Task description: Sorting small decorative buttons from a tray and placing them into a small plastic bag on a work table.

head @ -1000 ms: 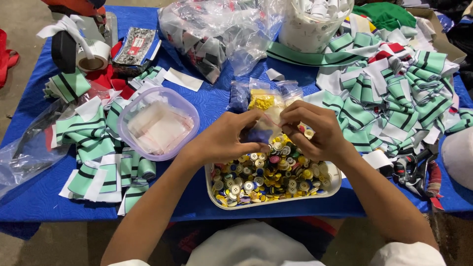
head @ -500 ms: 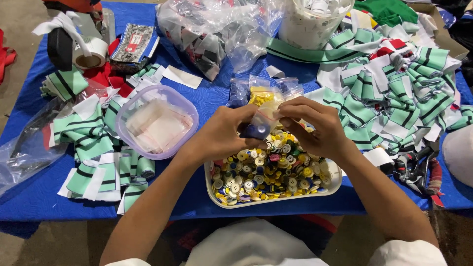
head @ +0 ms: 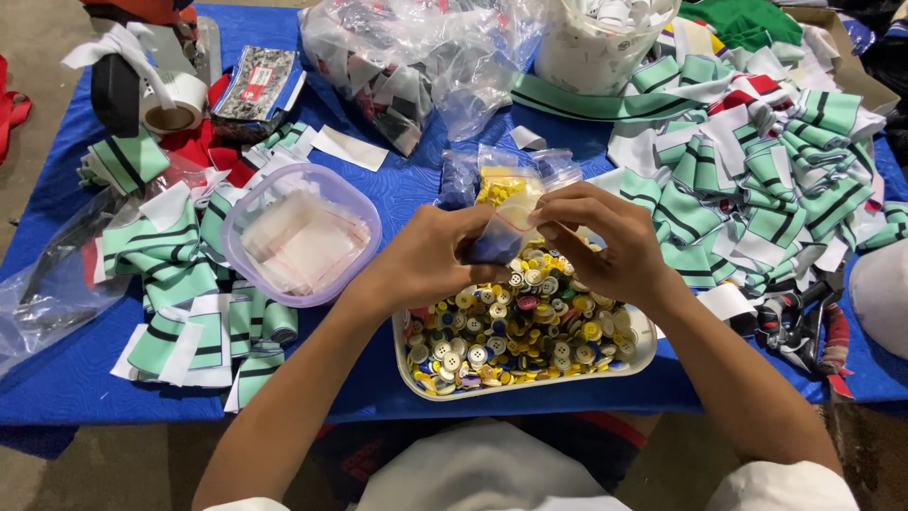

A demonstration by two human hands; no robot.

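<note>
My left hand [head: 430, 255] and my right hand [head: 605, 241] meet above a white tray [head: 530, 378] heaped with mixed coloured buttons [head: 501, 336]. Between the fingertips of both hands is a small clear zip bag [head: 499, 237] with dark blue contents at its bottom. Both hands pinch the bag near its top edge. Just behind the hands lie other small clear bags [head: 501, 180], one with yellow buttons.
A clear plastic tub [head: 301, 237] of small empty zip bags sits left of the tray. Green, white and black striped fabric pieces [head: 757, 170] pile at right and at left [head: 180, 284]. A large plastic bag [head: 407, 57], a white bucket [head: 596, 43] and a tape roll [head: 175, 104] stand at the back.
Both hands stay over the tray, pinching the small bag. The fingers have shifted slightly along the bag's top; the view has tilted a little.
</note>
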